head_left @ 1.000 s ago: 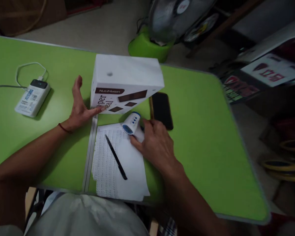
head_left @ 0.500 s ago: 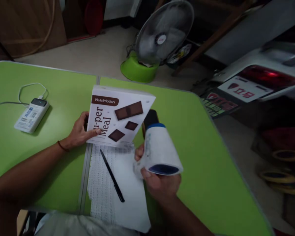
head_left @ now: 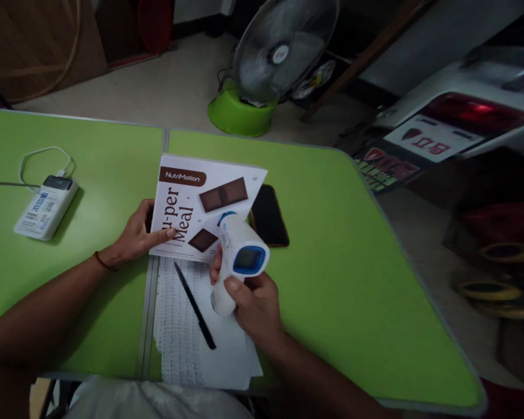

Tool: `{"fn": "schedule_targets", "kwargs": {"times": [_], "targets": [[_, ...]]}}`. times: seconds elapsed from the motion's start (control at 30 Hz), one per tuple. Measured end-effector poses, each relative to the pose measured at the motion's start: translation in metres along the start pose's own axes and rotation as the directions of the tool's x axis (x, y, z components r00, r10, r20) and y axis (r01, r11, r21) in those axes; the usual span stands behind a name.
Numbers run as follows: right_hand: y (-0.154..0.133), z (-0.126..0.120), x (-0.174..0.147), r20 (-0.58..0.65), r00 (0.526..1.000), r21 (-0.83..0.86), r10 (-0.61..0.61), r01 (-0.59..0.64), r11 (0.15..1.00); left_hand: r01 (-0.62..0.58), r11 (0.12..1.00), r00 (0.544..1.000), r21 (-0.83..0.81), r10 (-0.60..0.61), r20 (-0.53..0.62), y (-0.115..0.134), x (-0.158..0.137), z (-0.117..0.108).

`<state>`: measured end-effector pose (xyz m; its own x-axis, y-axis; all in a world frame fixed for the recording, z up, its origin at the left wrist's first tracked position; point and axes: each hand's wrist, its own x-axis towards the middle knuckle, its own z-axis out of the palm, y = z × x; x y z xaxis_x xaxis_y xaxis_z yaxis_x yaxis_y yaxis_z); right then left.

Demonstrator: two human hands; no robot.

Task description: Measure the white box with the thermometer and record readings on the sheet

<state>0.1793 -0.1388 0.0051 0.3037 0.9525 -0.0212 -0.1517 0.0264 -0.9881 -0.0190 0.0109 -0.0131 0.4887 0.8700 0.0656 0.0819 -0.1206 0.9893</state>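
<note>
My left hand (head_left: pixel 142 233) grips the left edge of a white box (head_left: pixel 186 201) marked "NutriMotion", thumb on its front and fingers behind. The box is held tilted up, with brown bars printed on it. My right hand (head_left: pixel 253 299) is wrapped round the handle of a white and blue infrared thermometer (head_left: pixel 242 247). Its blue-framed screen faces me, and its front end points at the box, overlapping the lower right of the face; whether they touch I cannot tell. Below lie written paper sheets (head_left: pixel 227 358) and a black pen (head_left: pixel 195 305).
A dark phone (head_left: pixel 269 215) lies on the green table (head_left: pixel 353 279), right of the box. A white power bank (head_left: pixel 46 208) with cables rests at the left. Beyond the table stand a fan (head_left: pixel 283 55) on a green stool (head_left: pixel 243 113) and a white vehicle with a red tail light (head_left: pixel 475 113).
My right hand has brought the thermometer left and up against the view of the box, turning its screen towards me. More of the phone shows. The left hand keeps its hold on the box.
</note>
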Motion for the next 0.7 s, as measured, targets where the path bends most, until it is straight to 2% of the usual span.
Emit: {"fn": "schedule_targets", "kwargs": {"times": [0.2,0.4,0.7], "targets": [[0.0001,-0.0002,-0.0013,0.034,0.998,-0.001,0.059,-0.059,0.998,0.004,1.000,1.000,-0.002,-0.004,0.014,-0.0009,0.0017,-0.0015],[0.0014,-0.0020,-0.0034,0.027,0.999,-0.035,0.038,-0.037,0.999,-0.013,1.000,1.000,0.010,0.013,0.029,-0.0011,0.0020,-0.0031],[0.0020,-0.0012,-0.0040,0.059,0.997,0.020,0.048,-0.049,0.999,-0.042,0.999,0.998,0.007,0.041,0.051,-0.0011,0.0029,-0.0042]]}}
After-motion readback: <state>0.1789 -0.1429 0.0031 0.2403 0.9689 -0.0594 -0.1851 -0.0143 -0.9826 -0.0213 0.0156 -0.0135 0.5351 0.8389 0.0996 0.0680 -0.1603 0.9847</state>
